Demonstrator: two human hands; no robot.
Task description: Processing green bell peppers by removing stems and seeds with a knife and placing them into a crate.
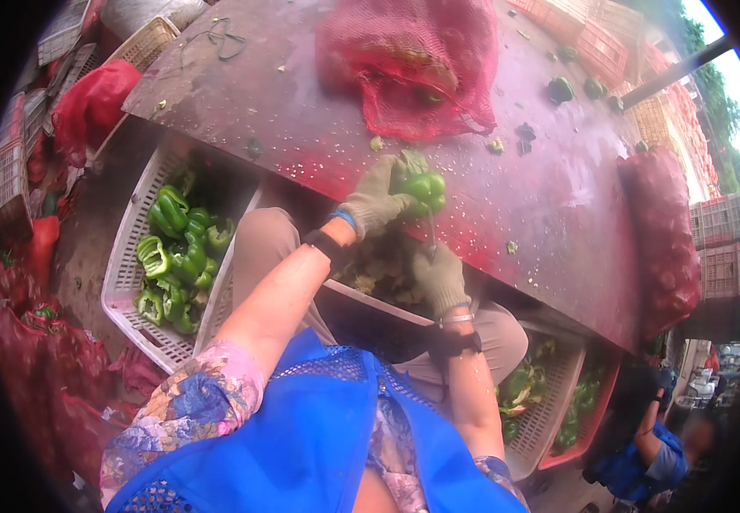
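My left hand [376, 201], in a beige knit work glove, is closed round a green bell pepper [426, 194] held over the table's near edge. Just below it, my right hand [440, 278], gloved the same way, is closed on a small knife [432, 229]. Only its thin blade shows, pointing up at the pepper; the handle is hidden in the fist. Between my knees, a container with pale green pepper scraps [383, 272] sits under my hands. To the left, a white plastic crate [119, 274] holds cut green peppers [183, 261].
Ahead on the reddish table [276, 103] lies a red mesh sack [404, 64], with pale seeds and scraps scattered about. A full red sack [661, 239] stands at the right. More pepper crates [550, 410] are at my lower right, and another person [652, 453] sits beyond them.
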